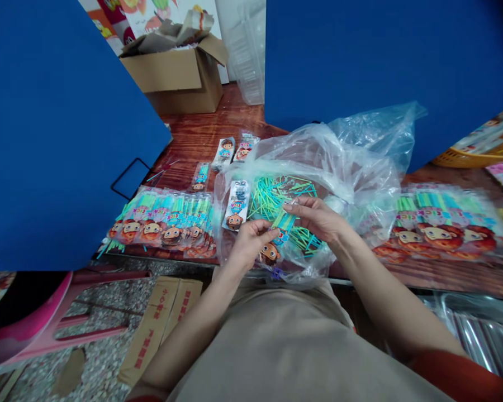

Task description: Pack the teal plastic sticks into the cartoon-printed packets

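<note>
Between my hands is a small clear packet [284, 222] of green and blue sticks with a cartoon face printed at its lower end. My left hand [251, 240] pinches the packet's lower left side. At its upper right end, the fingers of my right hand [316, 218] are closed on the packet's edge. Beneath them lies a large clear plastic bag [318, 151], spread open, with many loose green and blue sticks [266, 195] in it. A stack of printed packets [236, 206] rests on the bag's left side, just beyond my left hand.
Rows of filled packets lie at left [163, 220] and right [436, 223] on the wooden table [188, 131]. Smaller packet stacks [224, 152] sit behind the bag. Blue panels [381, 61] flank the table. An open cardboard box [171, 78] stands at the back, a yellow basket [465, 158] far right.
</note>
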Demonstrator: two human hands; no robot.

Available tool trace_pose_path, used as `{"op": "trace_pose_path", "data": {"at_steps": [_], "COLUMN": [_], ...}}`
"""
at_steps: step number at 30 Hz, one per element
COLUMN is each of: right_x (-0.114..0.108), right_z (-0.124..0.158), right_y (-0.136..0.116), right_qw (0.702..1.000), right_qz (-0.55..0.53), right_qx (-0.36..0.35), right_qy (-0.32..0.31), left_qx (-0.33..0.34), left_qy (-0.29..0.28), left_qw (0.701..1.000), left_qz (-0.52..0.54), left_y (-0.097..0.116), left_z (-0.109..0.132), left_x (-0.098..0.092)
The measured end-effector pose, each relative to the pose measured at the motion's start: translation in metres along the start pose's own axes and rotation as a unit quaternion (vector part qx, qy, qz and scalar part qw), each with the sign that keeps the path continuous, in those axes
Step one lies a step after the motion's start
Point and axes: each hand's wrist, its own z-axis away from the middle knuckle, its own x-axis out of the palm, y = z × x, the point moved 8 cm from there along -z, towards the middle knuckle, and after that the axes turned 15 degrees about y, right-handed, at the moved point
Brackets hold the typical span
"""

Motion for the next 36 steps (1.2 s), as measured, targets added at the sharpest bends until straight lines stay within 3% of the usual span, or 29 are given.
{"op": "trace_pose_path", "data": {"at_steps": [5,11,14,18,26,36], "right_x": [-0.003,0.015,0.016,0.013,0.011,0.01], "right_z": [0.0,0.012,0.015,0.014,0.018,0.031], "right_y": [-0.005,-0.01,-0.013,-0.01,-0.009,-0.02], "right_qw": [0.998,0.986,0.979,0.979,0.987,0.972], "right_qz": [-0.026,0.027,0.047,0.071,0.006,0.05], "right_qx": [-0.046,-0.164,-0.196,-0.19,-0.155,-0.224], "right_qy": [0.018,-0.016,-0.002,0.012,0.033,0.048], "left_qx": [-0.017,-0.011,0.002,0.004,-0.023,-0.029], "left_qy": [0.024,0.026,0.029,0.044,0.077,0.078], "left_qw": [0.999,0.998,0.998,0.998,0.994,0.993], "left_qz": [0.022,0.048,0.051,0.036,0.08,0.084], "left_y": [0.0,0.004,0.008,0.009,0.009,0.01], "left_z": [-0.002,0.001,0.003,0.004,0.007,0.008], "left_x": [-0.002,0.001,0.0,-0.004,-0.006,-0.009]}}
